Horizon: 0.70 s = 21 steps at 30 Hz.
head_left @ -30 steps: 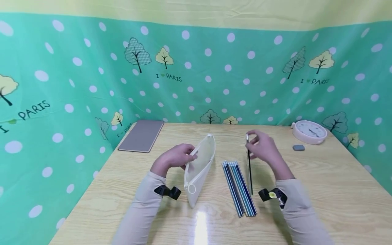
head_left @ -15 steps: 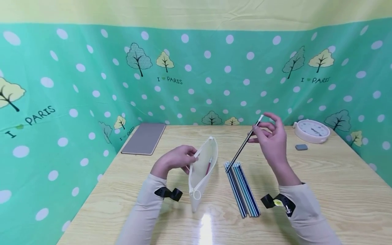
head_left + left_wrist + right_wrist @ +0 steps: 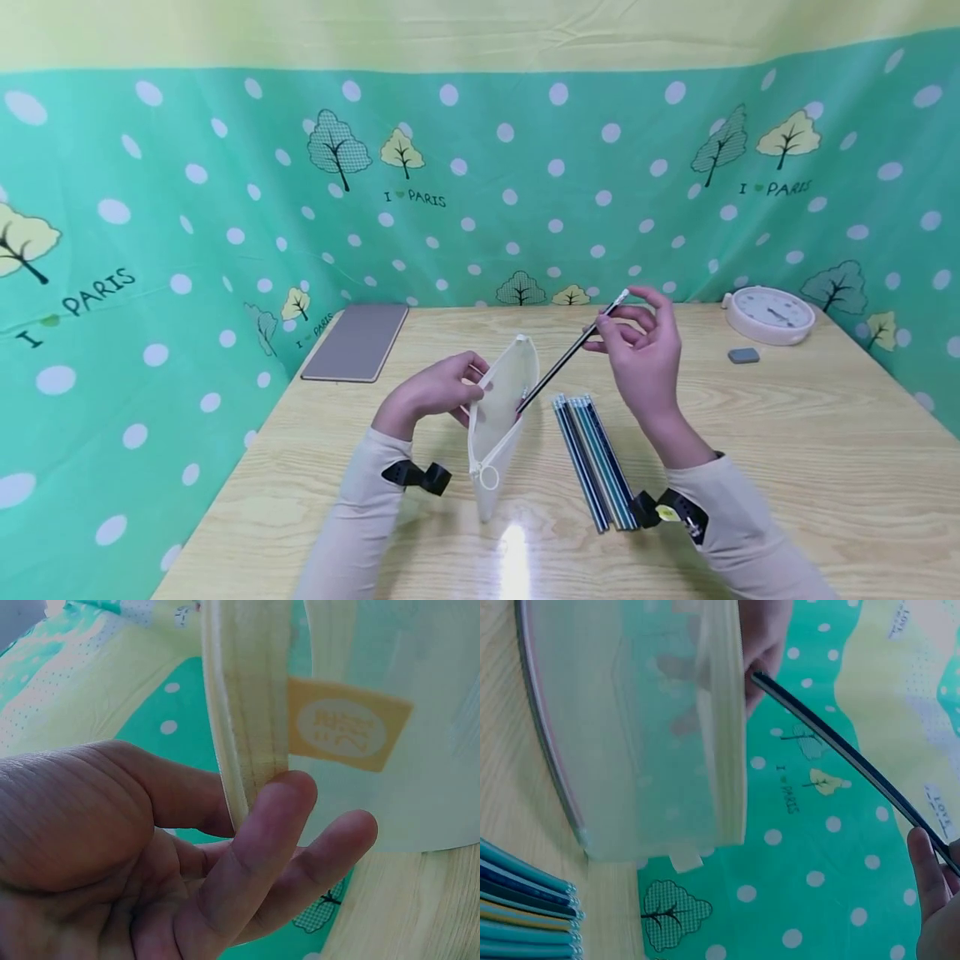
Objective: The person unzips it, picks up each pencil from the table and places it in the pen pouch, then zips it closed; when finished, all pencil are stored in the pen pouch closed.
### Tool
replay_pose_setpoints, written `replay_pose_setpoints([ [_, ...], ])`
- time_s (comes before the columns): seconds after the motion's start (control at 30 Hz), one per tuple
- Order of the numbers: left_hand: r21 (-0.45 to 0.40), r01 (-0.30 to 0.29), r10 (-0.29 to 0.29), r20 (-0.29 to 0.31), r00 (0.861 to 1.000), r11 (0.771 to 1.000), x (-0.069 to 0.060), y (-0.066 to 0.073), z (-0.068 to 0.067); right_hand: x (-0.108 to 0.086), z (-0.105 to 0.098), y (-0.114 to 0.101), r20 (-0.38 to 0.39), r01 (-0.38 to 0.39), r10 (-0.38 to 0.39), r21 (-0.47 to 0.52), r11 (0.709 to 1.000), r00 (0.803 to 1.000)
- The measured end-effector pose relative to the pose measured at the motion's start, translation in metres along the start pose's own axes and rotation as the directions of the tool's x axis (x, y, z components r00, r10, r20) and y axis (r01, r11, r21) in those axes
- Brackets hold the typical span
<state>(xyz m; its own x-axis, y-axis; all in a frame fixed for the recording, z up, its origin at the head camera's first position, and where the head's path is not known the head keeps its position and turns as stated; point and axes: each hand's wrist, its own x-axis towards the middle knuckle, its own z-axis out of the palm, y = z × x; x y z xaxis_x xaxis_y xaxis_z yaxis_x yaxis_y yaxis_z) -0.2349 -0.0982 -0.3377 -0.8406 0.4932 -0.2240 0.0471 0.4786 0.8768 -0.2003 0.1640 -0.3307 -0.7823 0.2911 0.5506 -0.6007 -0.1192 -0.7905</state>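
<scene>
My left hand (image 3: 442,387) pinches the rim of a pale translucent zip pouch (image 3: 504,462), whose mouth gapes upward. In the left wrist view, the thumb and fingers grip the zipper edge beside an orange label (image 3: 349,724). My right hand (image 3: 645,350) holds a dark striped pencil (image 3: 558,367) near its white-tipped end. The pencil slants down left, its lower end at the pouch mouth. Through the pouch wall in the right wrist view, a dark and reddish line runs along the bottom. Several blue, teal and dark pencils (image 3: 596,462) lie side by side right of the pouch.
A grey notebook (image 3: 356,342) lies at the back left of the wooden table (image 3: 787,467). At the back right are a pinkish-white round clock (image 3: 768,315) and a small grey eraser (image 3: 742,356). A green dotted curtain (image 3: 435,283) stands behind the table.
The right hand has lifted the pencil, tilted it and brought its lower end left to the pouch mouth. The left hand keeps hold of the pouch in nearly the same place.
</scene>
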Motion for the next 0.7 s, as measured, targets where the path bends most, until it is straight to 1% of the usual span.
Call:
replay_pose_setpoints([
  [0.13,-0.005,-0.001,0.001,0.006,1.0,1.0,0.0,0.0,0.0,-0.009,0.009,0.006,0.037,0.068,-0.068,-0.016,0.998,0.997],
  [0.2,-0.009,-0.004,0.005,0.015,1.0,1.0,-0.001,0.0,0.0,-0.013,0.012,0.009,0.063,0.08,-0.078,-0.028,0.996,0.995],
  [0.27,-0.016,-0.001,0.002,0.023,1.0,1.0,-0.001,0.001,0.0,-0.017,0.015,0.011,0.099,0.076,-0.071,-0.047,0.996,0.993],
  [0.37,-0.02,-0.002,0.002,0.027,1.0,1.0,0.0,0.001,0.0,-0.022,0.018,0.012,0.166,0.046,-0.034,-0.071,0.996,0.986],
  [0.47,-0.018,-0.001,0.001,0.018,1.0,1.0,0.001,0.001,0.0,-0.026,0.02,0.014,0.225,0.012,0.011,-0.099,0.995,0.974],
  [0.6,-0.009,-0.002,0.002,0.006,1.0,1.0,0.002,0.001,0.002,-0.029,0.023,0.016,0.269,-0.045,0.079,-0.128,0.991,0.96],
  [0.7,0.003,-0.004,0.004,0.009,1.0,1.0,0.002,0.001,0.003,-0.032,0.024,0.019,0.303,-0.081,0.129,-0.167,0.983,0.944],
])
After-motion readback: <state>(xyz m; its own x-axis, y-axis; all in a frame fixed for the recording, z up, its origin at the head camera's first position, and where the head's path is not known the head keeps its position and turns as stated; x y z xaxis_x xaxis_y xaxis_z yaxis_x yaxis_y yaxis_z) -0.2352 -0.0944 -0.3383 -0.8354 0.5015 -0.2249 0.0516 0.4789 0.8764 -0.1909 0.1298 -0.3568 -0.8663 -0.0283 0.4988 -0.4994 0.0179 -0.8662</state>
